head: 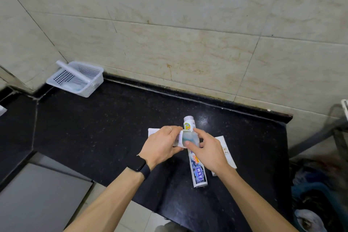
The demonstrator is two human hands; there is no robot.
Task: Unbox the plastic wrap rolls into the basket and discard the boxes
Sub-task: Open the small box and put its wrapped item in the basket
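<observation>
While the basket sits apart, both hands pinch one box.

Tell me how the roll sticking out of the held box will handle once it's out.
The roll looks round, so probably rolls on the glossy counter. Its wrapping looks smooth, likely slippery. The one in the basket leans on the rim, so probably stiff.
</observation>
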